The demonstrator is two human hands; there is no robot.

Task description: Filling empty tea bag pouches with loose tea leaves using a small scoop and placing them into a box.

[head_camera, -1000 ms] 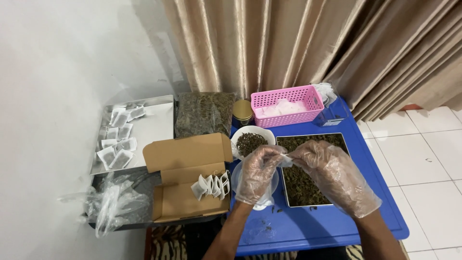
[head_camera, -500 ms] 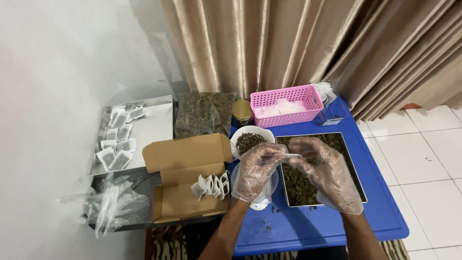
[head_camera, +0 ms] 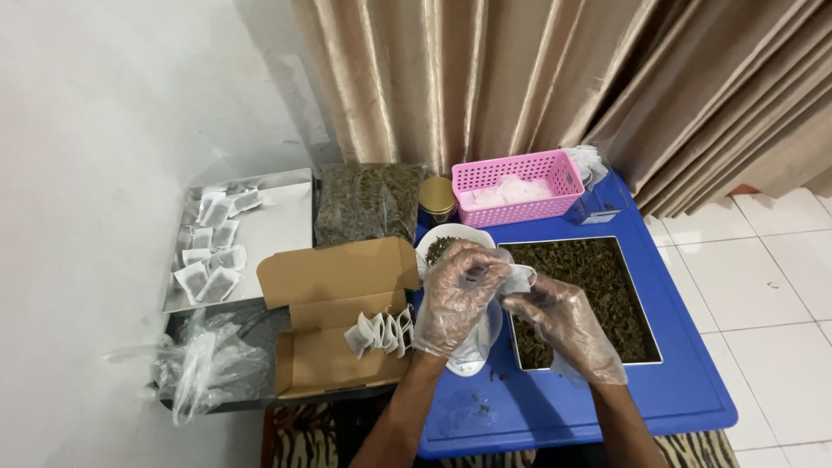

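Both my hands wear clear plastic gloves. My left hand (head_camera: 455,299) and my right hand (head_camera: 559,321) together pinch a small white tea bag (head_camera: 518,277) above a white bowl of dark dried leaves (head_camera: 438,247). Beneath my left hand a white scale (head_camera: 472,355) is partly hidden. Just right of my hands lies a metal tray of loose dried leaves (head_camera: 607,286) on the blue table (head_camera: 693,381). To the left, an open cardboard box (head_camera: 334,325) holds a row of filled tea bags (head_camera: 381,334).
A pink basket of empty bags (head_camera: 516,185), a gold tin (head_camera: 437,199) and a clear bag of dried leaves (head_camera: 368,204) stand at the back. A steel tray with several filled tea bags (head_camera: 217,251) lies far left, crumpled plastic (head_camera: 208,364) below it. Curtains hang behind.
My right hand has come up and leftward off the leaf tray to meet my left hand. Both now hold the tea bag closer to the bowl.
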